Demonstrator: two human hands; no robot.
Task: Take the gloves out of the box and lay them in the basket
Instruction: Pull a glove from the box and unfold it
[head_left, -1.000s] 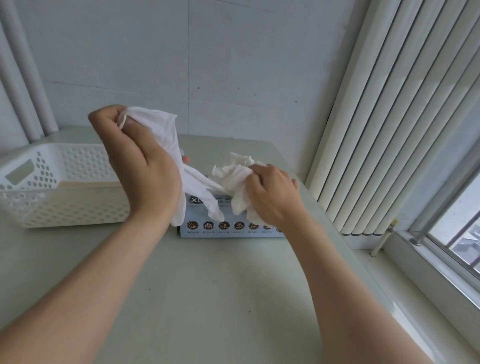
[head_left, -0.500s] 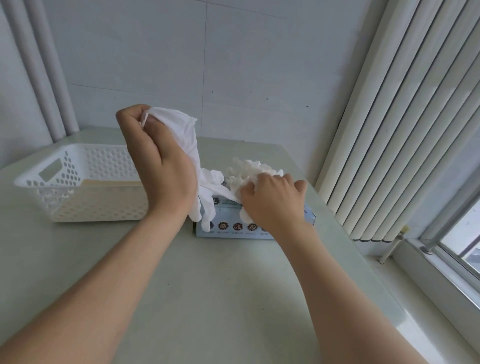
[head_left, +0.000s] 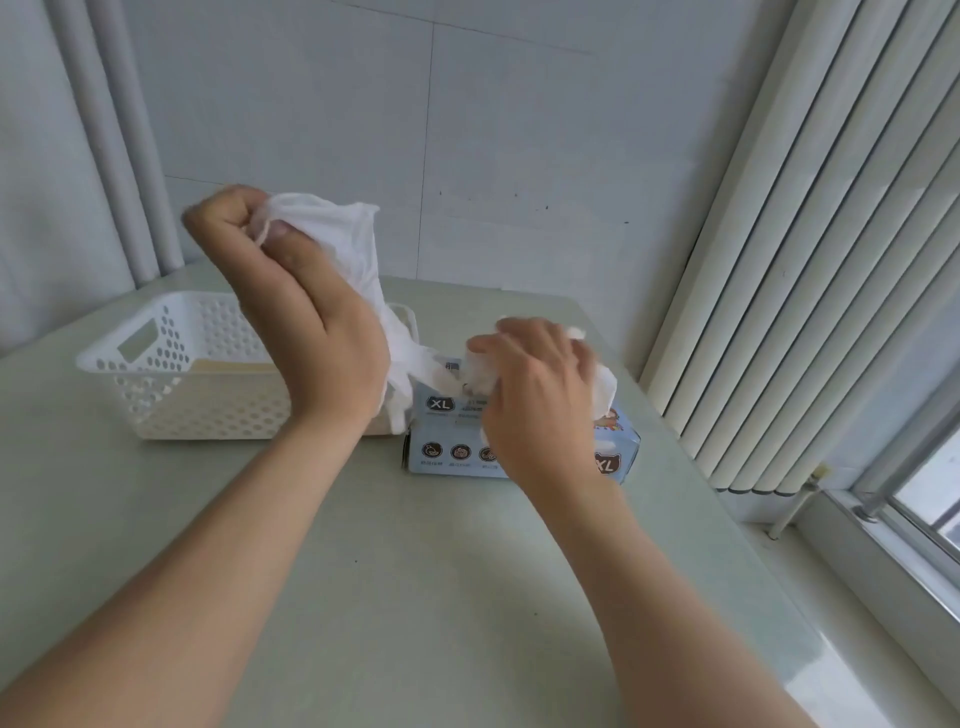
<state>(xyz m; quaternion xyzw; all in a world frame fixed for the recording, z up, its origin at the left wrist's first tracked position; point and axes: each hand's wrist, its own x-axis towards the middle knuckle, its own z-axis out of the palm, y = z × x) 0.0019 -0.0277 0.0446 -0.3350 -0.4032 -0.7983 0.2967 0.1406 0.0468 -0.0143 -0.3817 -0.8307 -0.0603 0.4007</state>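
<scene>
A light blue glove box (head_left: 457, 447) marked XL lies on the pale table, to the right of a white perforated basket (head_left: 171, 379). My left hand (head_left: 306, 322) is raised between the two and grips a thin white glove (head_left: 358, 254) by its cuff. The glove hangs down toward the box's left end. My right hand (head_left: 535, 395) is on top of the box with its fingers curled on a bunch of crumpled white gloves (head_left: 602, 389) at the opening. The hand hides the opening itself.
The table (head_left: 415, 597) meets a grey wall at the back. Vertical blinds (head_left: 810, 260) and a window sill (head_left: 857, 571) are close on the right. Grey pipes (head_left: 114, 156) run up the wall at the back left.
The view has shifted, so the basket and box sit further right. My right hand has come down onto the box top with the bunched gloves. My left hand still holds its glove up.
</scene>
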